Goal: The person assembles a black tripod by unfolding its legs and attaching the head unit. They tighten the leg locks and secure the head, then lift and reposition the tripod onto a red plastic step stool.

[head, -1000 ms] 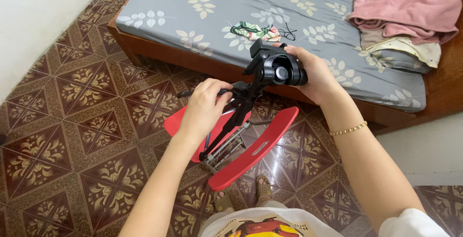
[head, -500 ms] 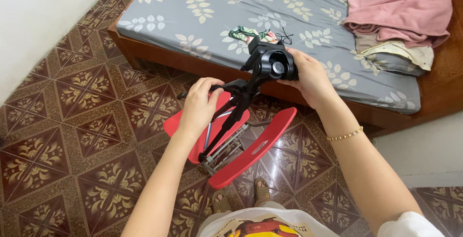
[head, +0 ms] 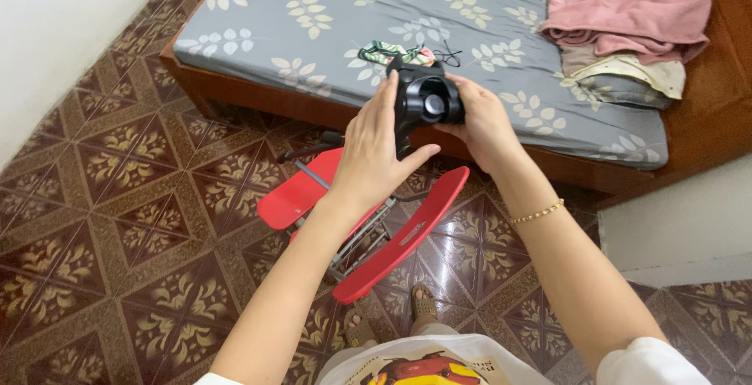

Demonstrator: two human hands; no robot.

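Below the fingers, the red folding chair blocks the descent. Beyond them, the bed lies open, save a small patterned cloth. Tiled floor to their left offers free passage.

No packages, labels, signs or screens in view. Nearest to one: a printed red-and-yellow graphic on the white shirt at the bottom edge, wording unreadable.
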